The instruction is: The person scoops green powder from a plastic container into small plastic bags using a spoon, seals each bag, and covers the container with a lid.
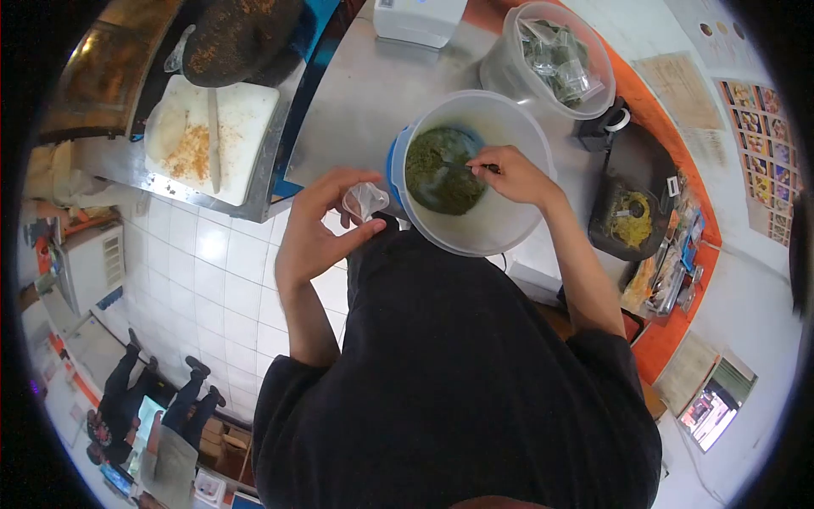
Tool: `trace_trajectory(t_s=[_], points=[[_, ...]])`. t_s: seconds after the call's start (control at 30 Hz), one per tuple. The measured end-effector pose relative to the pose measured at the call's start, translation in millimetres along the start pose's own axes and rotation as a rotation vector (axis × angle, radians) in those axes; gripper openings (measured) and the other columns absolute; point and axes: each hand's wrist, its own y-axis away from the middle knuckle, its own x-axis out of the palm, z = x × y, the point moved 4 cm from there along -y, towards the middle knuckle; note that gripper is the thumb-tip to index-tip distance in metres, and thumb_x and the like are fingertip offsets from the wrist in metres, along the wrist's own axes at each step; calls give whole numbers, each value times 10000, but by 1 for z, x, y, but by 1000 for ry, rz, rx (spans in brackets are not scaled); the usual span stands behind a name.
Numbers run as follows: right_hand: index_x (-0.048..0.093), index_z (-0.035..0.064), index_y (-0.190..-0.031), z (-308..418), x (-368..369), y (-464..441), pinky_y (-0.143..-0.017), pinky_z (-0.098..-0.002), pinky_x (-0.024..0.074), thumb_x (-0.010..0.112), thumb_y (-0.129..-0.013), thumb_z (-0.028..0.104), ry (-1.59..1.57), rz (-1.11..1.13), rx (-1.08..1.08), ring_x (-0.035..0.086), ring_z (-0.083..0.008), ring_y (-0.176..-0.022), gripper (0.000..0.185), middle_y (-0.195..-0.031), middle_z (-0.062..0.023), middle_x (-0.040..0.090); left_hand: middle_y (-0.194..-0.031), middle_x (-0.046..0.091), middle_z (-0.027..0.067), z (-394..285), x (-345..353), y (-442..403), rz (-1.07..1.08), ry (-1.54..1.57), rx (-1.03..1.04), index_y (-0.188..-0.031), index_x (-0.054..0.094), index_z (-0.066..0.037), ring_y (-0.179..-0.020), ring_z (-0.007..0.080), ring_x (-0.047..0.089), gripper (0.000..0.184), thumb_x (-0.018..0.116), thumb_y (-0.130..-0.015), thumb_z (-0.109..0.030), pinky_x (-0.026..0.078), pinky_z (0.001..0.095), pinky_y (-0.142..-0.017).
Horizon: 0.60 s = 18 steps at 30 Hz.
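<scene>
My left hand (320, 222) is curled around a small clear plastic cup (366, 201), just left of a large white tub. This tub (519, 182) is round and deep, and a chopped green sauce (445, 191) lies at its bottom. Over the tub, my right hand (513, 174) pinches the handle of a spoon (459, 165), whose other end reaches toward the sauce and is hard to make out. Something blue shows at the tub's left side.
Behind stands a clear bucket (555, 59) of small filled cups. A black bin (632, 212) with yellow-green scraps is at right. A white box (417, 19) sits on the steel table (339, 110). At left, a cutting board (242, 127) bears a knife (214, 140). Other people appear lower left.
</scene>
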Motion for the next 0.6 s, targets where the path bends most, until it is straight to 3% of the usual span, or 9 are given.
trace_trajectory(t_s=[0.1, 0.2, 0.4, 0.5, 0.6], points=[[758, -7, -1061, -3, 5, 3, -816, -455, 529, 657, -919, 127, -96, -46, -23, 682, -391, -894, 220, -950, -209, 722, -1139, 692, 41, -6, 2, -4, -54, -48, 45, -1242, 714, -73, -759, 83, 594, 499, 880, -772, -65, 492, 225, -652], [733, -64, -1111, 1, 3, 8, -730, -335, 497, 642, -961, 57, -123, -35, -64, 634, -193, -794, 213, -890, -124, 687, -1149, 698, 41, -11, 3, -7, -100, -129, 92, -1236, 717, -81, -672, 75, 551, 506, 890, -760, -69, 454, 226, -589], [725, -65, -1098, 22, -18, 27, -687, -328, 483, 639, -965, 68, -60, -80, -65, 606, -181, -739, 206, -884, -117, 689, -1173, 706, 52, -34, 13, -17, -146, -361, 99, -1214, 715, -95, -562, 111, 462, 518, 882, -725, -49, 403, 277, -524], [743, -18, -1001, 39, -38, 43, -795, -442, 534, 671, -904, 145, -47, -164, -90, 684, -387, -868, 203, -929, -206, 723, -1212, 690, 73, -35, 26, -25, -119, -472, 132, -1268, 680, -90, -626, 193, 593, 548, 831, -746, -21, 488, 321, -597], [743, -12, -986, 63, -59, 64, -796, -450, 536, 666, -905, 152, -56, -144, -43, 678, -393, -859, 199, -933, -205, 720, -1263, 658, 116, -32, 47, -34, -110, -597, 217, -1322, 652, -93, -646, 204, 580, 556, 801, -793, -12, 534, 333, -658]])
